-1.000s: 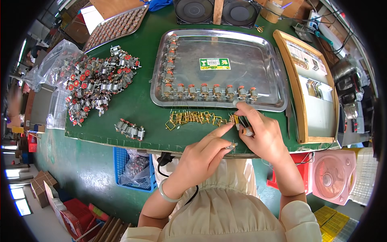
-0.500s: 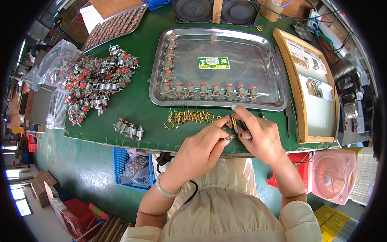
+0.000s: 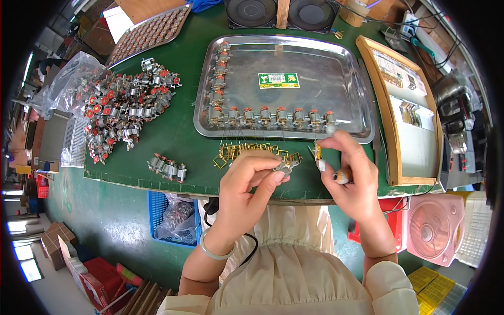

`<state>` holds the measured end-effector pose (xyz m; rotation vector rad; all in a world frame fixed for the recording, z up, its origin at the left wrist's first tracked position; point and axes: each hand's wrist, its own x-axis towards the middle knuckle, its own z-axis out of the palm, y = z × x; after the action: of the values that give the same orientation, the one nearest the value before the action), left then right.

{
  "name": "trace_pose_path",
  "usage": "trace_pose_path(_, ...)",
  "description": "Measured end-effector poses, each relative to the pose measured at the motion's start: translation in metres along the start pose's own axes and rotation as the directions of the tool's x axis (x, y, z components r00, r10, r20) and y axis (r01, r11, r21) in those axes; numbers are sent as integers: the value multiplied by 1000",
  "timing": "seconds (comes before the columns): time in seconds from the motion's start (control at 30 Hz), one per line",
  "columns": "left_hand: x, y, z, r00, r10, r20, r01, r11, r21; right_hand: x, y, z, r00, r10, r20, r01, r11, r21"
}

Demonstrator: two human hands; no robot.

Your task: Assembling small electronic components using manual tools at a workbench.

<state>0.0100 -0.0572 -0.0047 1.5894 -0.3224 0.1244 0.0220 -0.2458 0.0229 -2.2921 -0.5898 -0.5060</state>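
Note:
My left hand [image 3: 249, 181] is closed, its thumb and fingertips pinching a small motor [image 3: 286, 167] with a silver metal plate. Over the table's front edge, my right hand [image 3: 350, 176] holds a small yellow wire frame [image 3: 318, 152] by the fingertips; pale covers sit on its thumb and forefinger. A tan round-ended handle [image 3: 342, 177] rests in the same palm, the rest of it hidden. Just beyond the left hand lies a row of yellow wire frames [image 3: 244, 151]. Behind them, a metal tray [image 3: 310, 58] carries small red-topped motors [image 3: 265, 114] along its left and near sides.
A heap of motors [image 3: 126, 107] covers the table's left side, with several more [image 3: 168, 168] near the front edge. A second full tray [image 3: 152, 34] lies behind. Two black speakers [image 3: 252, 13] stand at the back; a wooden-framed box [image 3: 391, 115] is at the right.
My hands have moved apart. The left has turned, bringing the motor up in its fingertips; the right has shifted right with the yellow frame and the handle.

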Motion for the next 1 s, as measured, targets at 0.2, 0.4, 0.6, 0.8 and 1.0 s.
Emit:
trace_pose_path(0.2,-2,13,-4,991,-130,31,132,922,-365,6,-9,4,873,345,346,-480,474,738)
trace_pose_path(0.4,0,17,-8,982,-184,46,185,875,-448,20,-14,8,673,359,647,-734,213,645)
trace_pose_path(0.6,2,18,-10,963,-264,45,254,850,-462,18,-20,15,683,350,642,-691,21,723)
trace_pose_path(0.8,4,18,-7,953,-303,-13,259,836,-484,17,-18,20,711,348,611,-652,0,758)
trace_pose_path(1.0,5,20,-7,948,-318,13,286,833,-474,16,-16,18,711,337,616,-657,7,754)
